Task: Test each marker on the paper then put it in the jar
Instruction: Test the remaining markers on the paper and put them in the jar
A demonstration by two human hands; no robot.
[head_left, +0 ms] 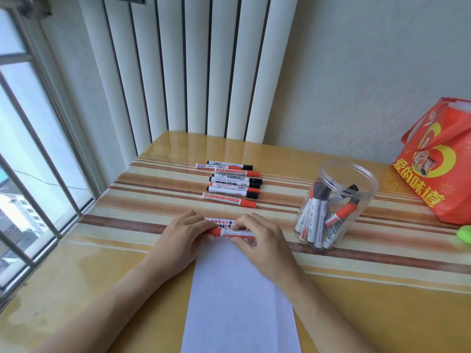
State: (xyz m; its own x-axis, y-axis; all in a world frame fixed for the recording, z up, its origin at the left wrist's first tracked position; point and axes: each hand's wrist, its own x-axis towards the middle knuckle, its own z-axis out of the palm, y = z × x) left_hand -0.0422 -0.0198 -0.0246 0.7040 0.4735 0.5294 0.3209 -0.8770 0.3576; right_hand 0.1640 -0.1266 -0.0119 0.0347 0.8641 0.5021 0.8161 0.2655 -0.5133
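- I held the red-capped marker level over the far end of the paper, near a row of red and black test marks.
- My left hand gripped its cap end; my right hand pinched its barrel.
- The jar, right of the paper, contained several markers.
- More markers lay in a row beyond the paper.

Desk: sheet of paper at near centre; row of markers behind it; jar to the right, holding markers; printed bag at far right by the wall; window along the left
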